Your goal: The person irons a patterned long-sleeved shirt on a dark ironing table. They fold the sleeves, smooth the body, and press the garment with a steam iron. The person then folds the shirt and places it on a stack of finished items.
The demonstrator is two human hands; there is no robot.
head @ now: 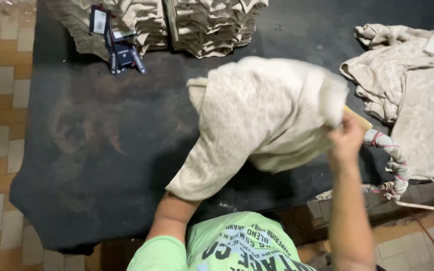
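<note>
Dark padded table (101, 150), tiled floor beside. Above it a beige garment (257, 115) is held up, pinched at its edge by the right hand (345, 140); the left hand is apparently buried inside, grip unseen.

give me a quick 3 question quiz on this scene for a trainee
1. True or false: the right hand grips the beige garment.
2. Where is the left arm? A) on the folded stacks B) inside the garment C) on the floor
3. Fill in: the dark hang tags lie beside the ____ stacks.

Key: 1 true; 2 B; 3 folded
</note>
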